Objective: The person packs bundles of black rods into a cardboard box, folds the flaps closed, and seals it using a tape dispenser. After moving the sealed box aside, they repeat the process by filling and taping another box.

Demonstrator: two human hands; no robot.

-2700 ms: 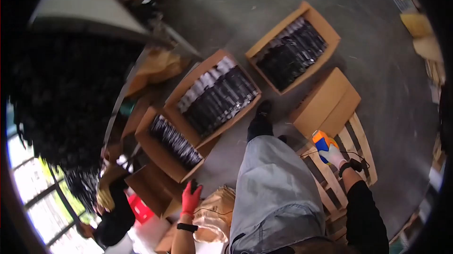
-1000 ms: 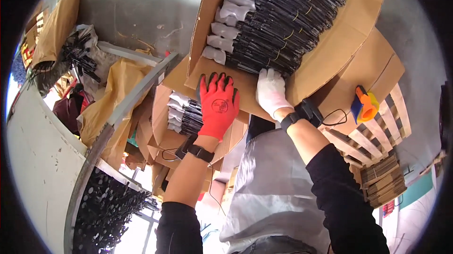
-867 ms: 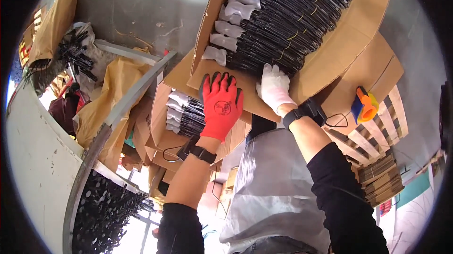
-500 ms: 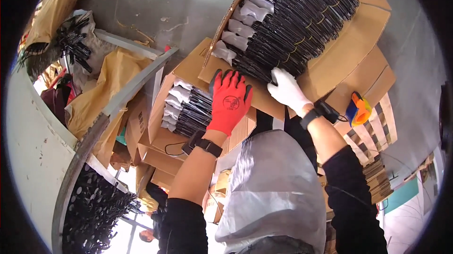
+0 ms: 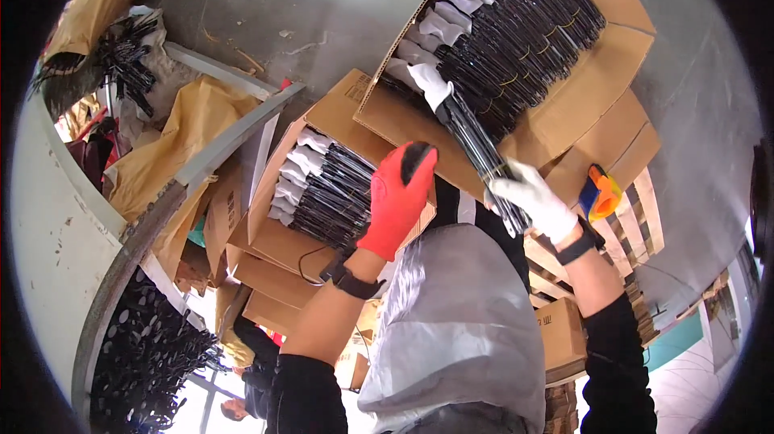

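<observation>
My right hand [image 5: 534, 202], in a white glove, grips a bundle of long black rods with a white end [image 5: 459, 124], lifted partly out of a large open cardboard box [image 5: 580, 95] packed with more such bundles. My left hand [image 5: 397, 196], in a red glove, rests flat near the front edge of that box, above a second open box [image 5: 278, 232] holding the same black and white bundles. A watch or band is on each wrist.
An orange and blue tool [image 5: 601, 192] lies on a wooden pallet [image 5: 645, 216] at the right. Brown paper [image 5: 173, 144] and a pale curved rail [image 5: 89, 216] are at the left. Another person [image 5: 242, 386] is at the bottom left. Grey concrete floor lies beyond.
My right hand has closed on one bundle and pulled it up out of the large box. My left hand has slid slightly back from the box edge.
</observation>
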